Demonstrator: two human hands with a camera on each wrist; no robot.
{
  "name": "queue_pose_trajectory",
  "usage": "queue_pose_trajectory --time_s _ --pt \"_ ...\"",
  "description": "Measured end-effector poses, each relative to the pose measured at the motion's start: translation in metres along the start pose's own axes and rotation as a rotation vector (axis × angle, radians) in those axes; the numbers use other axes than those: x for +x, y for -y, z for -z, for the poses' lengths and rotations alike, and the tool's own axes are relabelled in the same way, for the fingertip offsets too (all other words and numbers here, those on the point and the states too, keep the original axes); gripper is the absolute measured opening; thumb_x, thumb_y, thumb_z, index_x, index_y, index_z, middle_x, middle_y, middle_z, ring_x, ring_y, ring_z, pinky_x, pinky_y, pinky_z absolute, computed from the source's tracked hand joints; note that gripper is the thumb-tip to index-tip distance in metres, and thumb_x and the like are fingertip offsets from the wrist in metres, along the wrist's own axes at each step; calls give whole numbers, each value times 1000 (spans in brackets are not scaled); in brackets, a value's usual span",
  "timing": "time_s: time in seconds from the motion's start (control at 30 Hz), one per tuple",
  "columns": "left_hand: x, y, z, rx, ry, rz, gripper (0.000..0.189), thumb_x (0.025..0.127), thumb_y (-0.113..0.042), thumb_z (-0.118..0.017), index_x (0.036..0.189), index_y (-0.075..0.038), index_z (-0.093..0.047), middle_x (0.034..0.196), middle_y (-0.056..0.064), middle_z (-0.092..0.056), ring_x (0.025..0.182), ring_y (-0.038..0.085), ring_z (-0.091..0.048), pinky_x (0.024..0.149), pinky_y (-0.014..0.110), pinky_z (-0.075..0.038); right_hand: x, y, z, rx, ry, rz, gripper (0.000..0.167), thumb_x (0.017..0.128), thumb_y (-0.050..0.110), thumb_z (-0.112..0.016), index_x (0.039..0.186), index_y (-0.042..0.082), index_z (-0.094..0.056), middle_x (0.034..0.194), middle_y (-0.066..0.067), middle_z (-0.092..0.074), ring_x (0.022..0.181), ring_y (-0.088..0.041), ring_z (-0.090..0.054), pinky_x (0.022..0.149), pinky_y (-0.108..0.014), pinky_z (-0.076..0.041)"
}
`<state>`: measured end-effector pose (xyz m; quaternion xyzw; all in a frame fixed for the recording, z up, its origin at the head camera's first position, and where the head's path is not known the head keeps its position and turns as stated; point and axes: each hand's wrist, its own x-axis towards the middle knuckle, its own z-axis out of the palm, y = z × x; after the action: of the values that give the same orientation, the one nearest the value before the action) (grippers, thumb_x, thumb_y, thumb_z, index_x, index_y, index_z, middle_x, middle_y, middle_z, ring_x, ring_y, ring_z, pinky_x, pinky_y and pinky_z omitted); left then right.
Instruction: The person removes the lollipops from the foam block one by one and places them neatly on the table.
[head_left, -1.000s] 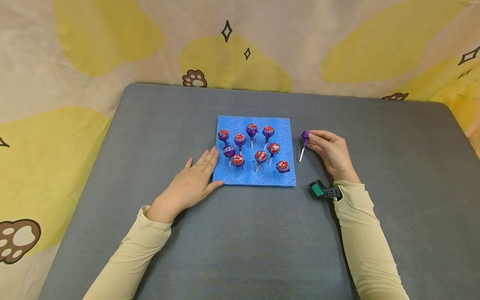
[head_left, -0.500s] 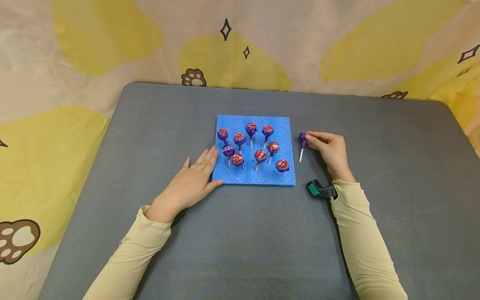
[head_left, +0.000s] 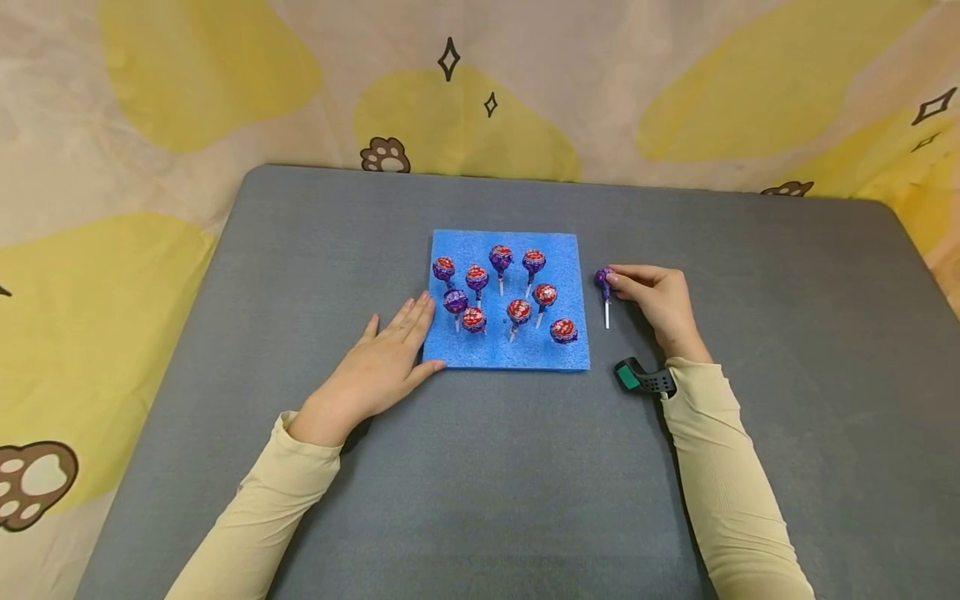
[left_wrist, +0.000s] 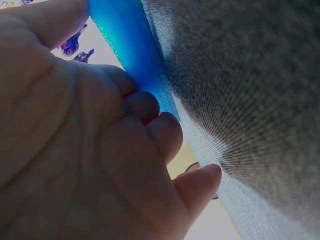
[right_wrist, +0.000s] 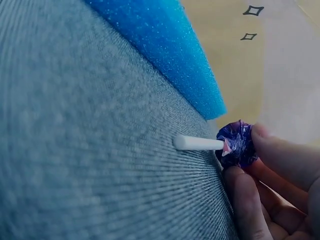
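- Right hand (head_left: 651,302) pinches a lollipop (head_left: 603,279) by its purple-wrapped head, between thumb and fingers.
- This lollipop is just beside the right edge of the blue foam block (head_left: 504,355), apart from it; its white stick (head_left: 607,315) points toward the person's side, and whether the tip touches the worktop (head_left: 487,483) I cannot tell.
- Left hand (head_left: 371,368) lies with fingers straight and thumb spread away, touching the block's left edge and near-left corner.
- Nine wrapped lollipops (head_left: 518,312) stand in the block, red and purple on top, some leaning.
- Patterned cloth (head_left: 487,125) hangs behind the worktop.
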<state>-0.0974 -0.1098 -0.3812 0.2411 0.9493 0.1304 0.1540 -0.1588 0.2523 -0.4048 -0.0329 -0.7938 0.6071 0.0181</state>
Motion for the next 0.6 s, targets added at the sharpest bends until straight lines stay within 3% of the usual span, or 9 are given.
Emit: queue_pose_trajectory --time_s 0.6 --pt "0 1 -2 -5 -4 -2 76 98 -45 -44 151 -4 -8 157 9 -5 143 25 -6 109 59 -8 1 -4 -1 -28 -54 0 31 85 11 -71 106 -11 -67 88 6 -68 81 -5 -63 70 -16 -51"
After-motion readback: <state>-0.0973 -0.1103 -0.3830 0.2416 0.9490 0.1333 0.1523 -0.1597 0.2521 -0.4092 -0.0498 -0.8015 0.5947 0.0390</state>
